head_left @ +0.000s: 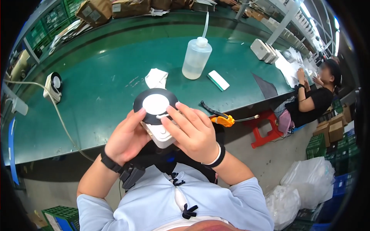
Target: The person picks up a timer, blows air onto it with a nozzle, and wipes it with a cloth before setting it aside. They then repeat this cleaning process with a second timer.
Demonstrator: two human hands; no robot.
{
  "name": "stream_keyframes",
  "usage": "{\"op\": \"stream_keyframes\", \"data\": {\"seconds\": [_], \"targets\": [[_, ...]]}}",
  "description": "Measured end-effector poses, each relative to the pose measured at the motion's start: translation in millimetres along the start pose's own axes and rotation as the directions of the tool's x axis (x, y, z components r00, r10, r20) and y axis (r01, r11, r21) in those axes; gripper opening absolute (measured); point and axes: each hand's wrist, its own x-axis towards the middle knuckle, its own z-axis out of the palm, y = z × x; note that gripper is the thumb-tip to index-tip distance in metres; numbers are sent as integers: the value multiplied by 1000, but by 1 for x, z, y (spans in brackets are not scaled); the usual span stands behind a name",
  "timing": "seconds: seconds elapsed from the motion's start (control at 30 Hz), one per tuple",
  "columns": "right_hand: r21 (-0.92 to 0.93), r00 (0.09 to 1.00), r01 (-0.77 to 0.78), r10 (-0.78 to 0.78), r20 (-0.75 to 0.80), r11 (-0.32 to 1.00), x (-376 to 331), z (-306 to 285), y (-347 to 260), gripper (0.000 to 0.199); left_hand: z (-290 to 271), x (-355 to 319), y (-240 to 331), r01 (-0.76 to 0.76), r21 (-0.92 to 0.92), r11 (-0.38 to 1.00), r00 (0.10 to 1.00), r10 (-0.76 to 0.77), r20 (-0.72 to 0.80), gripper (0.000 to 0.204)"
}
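Note:
Just over the near edge of the bench, I hold a small white device with a black ring and white round centre on top, like a miniature record player. My left hand grips its left side, thumb against the black ring. The fingers of my right hand rest on the ring's right part and by a short white arm-like piece. Its underside is hidden. Beyond it lies a crumpled white cloth. A similar device stands at the left of the bench.
A clear squeeze bottle and a white-and-green block stand on the green bench. An orange-handled tool juts past the near edge. White boxes are at the right. A co-worker sits beyond, near a red stool.

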Motion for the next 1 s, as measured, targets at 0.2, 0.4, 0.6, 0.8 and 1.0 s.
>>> {"op": "stream_keyframes", "data": {"seconds": [0.2,0.4,0.6,0.8,1.0], "targets": [[272,825,-286,381,-418,919,-41,-68,35,51,-45,-41,23,-154,288,945,973,94,210,48],[480,303,-491,659,-688,727,-83,-155,141,42,-92,-56,12,-313,802,509,832,555,-28,44],[687,206,-659,952,-227,307,-142,-147,323,37,-112,-59,5,-22,989,-147,596,792,131,41],[535,118,-841,992,43,77,-132,-86,464,32,-136,-51,8,110,927,-358,402,869,288,37],[541,58,-841,998,35,30,-114,-29,541,31,-144,-31,10,163,945,-284,215,945,247,34]]}}
